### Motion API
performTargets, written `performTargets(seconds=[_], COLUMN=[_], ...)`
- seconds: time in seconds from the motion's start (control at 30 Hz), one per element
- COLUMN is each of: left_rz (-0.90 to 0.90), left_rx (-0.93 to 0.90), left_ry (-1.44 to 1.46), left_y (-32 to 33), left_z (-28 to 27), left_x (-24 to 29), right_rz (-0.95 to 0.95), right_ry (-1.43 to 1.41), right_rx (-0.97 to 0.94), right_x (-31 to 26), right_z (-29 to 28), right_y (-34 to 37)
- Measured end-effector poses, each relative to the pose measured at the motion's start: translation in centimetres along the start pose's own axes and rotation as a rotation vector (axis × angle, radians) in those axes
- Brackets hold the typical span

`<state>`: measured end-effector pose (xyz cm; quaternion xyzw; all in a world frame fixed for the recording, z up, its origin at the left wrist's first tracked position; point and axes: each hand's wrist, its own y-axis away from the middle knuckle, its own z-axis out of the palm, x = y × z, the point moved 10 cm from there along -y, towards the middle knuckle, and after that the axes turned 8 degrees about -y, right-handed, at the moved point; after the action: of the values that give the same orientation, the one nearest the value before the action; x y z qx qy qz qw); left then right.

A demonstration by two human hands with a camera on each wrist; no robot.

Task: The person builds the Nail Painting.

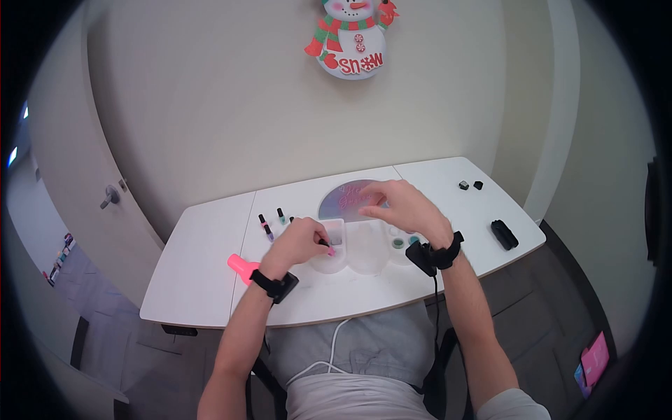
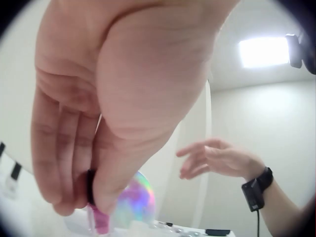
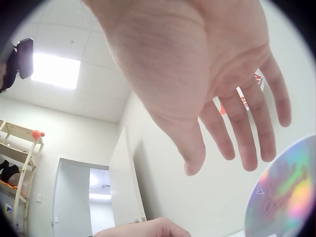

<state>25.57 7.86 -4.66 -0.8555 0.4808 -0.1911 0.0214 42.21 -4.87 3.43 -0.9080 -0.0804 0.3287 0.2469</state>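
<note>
My left hand (image 1: 297,241) pinches a small nail polish bottle (image 2: 101,222) by its black cap, between thumb and fingers. Pink shows through the clear bottle, which hangs cap-up over the left part of a white organizer tray (image 1: 369,260). Above the tray's right side, my right hand (image 1: 406,206) is raised with its fingers spread and nothing in its grasp; the palm shows in the right wrist view. A shiny half-round panel (image 1: 334,204) with faint lettering stands behind the tray. Small teal-filled pots (image 1: 398,243) sit in the tray's right part, below that hand.
Several black-capped polish bottles (image 1: 281,215) stand left of the tray. A bright pink object (image 1: 241,266) lies near my left wrist. Toward the table's right end are a black case (image 1: 503,234) and two small dark items (image 1: 463,185). A wall stands behind the table (image 1: 189,266).
</note>
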Motion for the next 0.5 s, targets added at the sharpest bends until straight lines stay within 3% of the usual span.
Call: performTargets(seconds=[0.37, 0.5], left_rz=[-0.072, -0.079], left_rx=[0.090, 0.103], left_ry=[-0.035, -0.011], left_y=[-0.8, -0.5], left_z=[2.3, 2.4], left_x=[1.5, 1.4], right_rz=[0.081, -0.028], right_ry=[-0.046, -0.025], right_rx=[0.002, -0.004], right_x=[-0.1, -0.2], right_z=[-0.4, 0.3], right_y=[-0.2, -0.3])
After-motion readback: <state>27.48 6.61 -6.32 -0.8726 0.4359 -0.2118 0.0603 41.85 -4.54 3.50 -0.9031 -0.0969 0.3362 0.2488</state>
